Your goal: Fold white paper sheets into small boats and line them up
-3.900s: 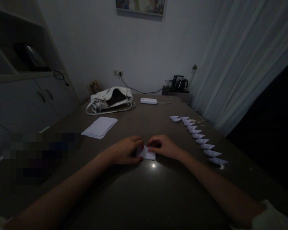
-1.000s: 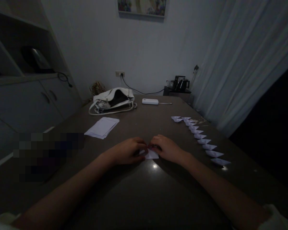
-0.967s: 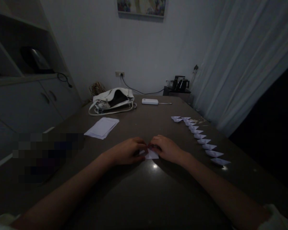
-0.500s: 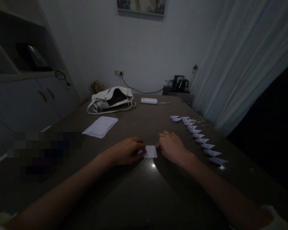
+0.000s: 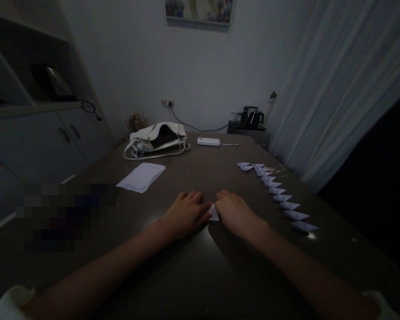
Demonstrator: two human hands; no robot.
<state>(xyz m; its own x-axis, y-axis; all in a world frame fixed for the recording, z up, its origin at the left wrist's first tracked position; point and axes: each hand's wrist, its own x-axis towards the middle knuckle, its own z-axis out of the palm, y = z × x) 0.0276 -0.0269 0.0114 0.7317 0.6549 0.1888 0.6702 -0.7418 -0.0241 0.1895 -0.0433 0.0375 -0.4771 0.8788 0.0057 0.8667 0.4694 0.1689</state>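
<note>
A small white folded paper (image 5: 214,213) lies on the dark table (image 5: 193,271), mostly covered by my hands. My left hand (image 5: 186,213) rests flat on its left side, fingers stretched forward and thumb against the paper's edge. My right hand (image 5: 235,212) lies palm down on its right side, fingers together. Only a narrow strip of paper shows between the two hands.
Several small folded paper pieces (image 5: 276,191) run in a row along the right of the table. A stack of white sheets (image 5: 142,176) lies at left, with a white handbag (image 5: 156,138) and a white power bank (image 5: 208,142) behind. Cabinets stand left, a curtain right.
Half a second ago the paper lay uncovered as a square between my hands. Both hands have since closed in over it and flattened down; the paper looks smaller.
</note>
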